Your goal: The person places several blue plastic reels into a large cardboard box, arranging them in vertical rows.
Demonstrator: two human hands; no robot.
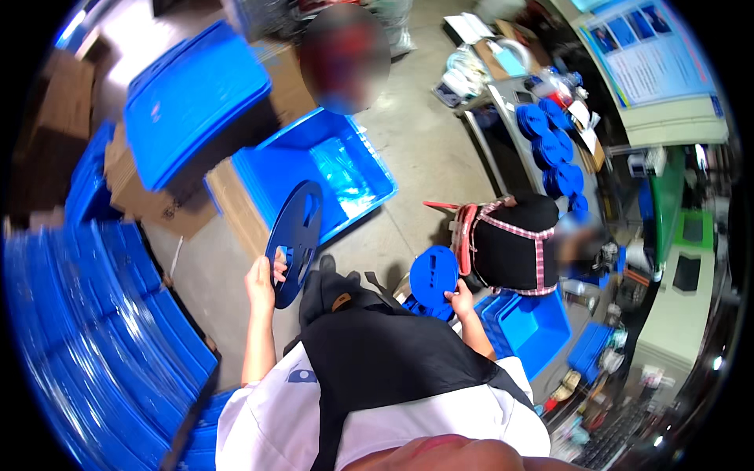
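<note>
While the L hand (262, 281) pinches a dark-blue disc (297, 235) at its near side, fingers showing thru a cut-out, the R hand (461, 301) grips a brighter blue disc (444, 276), thumb on its face — other fingers can't be made out. Dark disc is tilted, partly covering an open blue crate (267, 177) behind it; the brighter one's off to its R, nr a co-worker (506, 255) in black w/ checked straps. Beyond, more blue discs (550, 147) sit stacked on a worktop (507, 118) — far L, stacked blue plastic (102, 337).

Arms (258, 349) forward, apart; left hand (261, 282) curled, right hand (461, 301) apparently pinching.
</note>
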